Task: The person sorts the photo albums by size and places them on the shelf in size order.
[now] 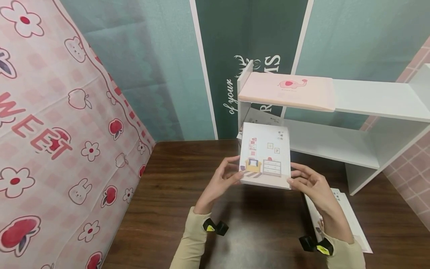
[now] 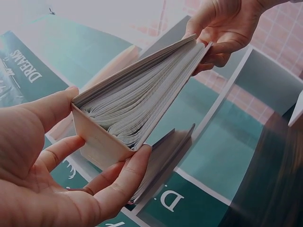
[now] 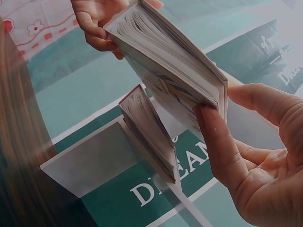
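A thick white hardcover book point(image 1: 265, 149) with a drawn room on its cover is held up in front of the shelf's lower level. My left hand point(image 1: 221, 179) grips its spine side, thumb on one cover and fingers on the spine and other cover. At the opposite edge, my right hand point(image 1: 310, 183) pinches the covers between thumb and fingers. The left wrist view shows the pages point(image 2: 142, 99) loosely fanned between the covers. Behind it, another book point(image 3: 149, 137) stands upright at the shelf's left end, partly hidden in the head view.
The white two-level shelf point(image 1: 332, 138) stands at the back right of the wooden table point(image 1: 174, 186). A pink flat item with an elephant point(image 1: 289, 89) lies on its top level. Another white book point(image 1: 352, 220) lies on the table, partly behind my right forearm. Patterned cloth point(image 1: 84, 149) hangs at left.
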The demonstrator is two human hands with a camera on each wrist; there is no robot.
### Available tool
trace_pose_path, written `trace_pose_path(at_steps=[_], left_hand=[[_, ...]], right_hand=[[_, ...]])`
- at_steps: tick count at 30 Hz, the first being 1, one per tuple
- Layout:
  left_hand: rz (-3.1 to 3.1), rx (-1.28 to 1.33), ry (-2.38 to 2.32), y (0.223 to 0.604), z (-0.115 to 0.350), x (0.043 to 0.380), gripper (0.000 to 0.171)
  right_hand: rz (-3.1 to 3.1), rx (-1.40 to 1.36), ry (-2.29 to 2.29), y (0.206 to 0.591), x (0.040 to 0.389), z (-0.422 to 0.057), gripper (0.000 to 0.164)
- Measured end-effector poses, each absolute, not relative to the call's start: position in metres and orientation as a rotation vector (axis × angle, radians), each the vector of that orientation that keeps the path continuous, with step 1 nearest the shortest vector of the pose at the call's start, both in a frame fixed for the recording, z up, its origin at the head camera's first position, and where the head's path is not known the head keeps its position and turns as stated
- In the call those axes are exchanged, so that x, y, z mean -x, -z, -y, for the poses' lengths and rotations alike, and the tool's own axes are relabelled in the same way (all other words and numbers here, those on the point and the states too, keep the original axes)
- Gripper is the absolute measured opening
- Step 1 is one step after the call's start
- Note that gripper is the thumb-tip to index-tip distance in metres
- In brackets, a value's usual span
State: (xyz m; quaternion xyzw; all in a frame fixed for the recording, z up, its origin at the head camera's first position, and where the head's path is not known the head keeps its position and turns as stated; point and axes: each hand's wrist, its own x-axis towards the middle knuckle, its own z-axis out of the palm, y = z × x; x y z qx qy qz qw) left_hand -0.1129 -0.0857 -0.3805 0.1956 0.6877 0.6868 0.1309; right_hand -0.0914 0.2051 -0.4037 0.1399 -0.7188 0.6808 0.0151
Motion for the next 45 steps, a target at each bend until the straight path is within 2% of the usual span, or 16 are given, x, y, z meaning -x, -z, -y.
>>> trace_pose_path(at_steps=[36, 45], left_hand=[[-1.969, -0.600, -1.980, 0.385, 0.060, 0.123, 0.048], [-1.952, -0.618, -2.017, 0.409, 0.052, 0.137, 0.049]], right_hand=[[2.189, -0.331, -2.108, 0.410, 0.082, -0.226, 0.044], [2.236, -0.304, -2.065, 0.411, 0.078, -0.232, 0.046]])
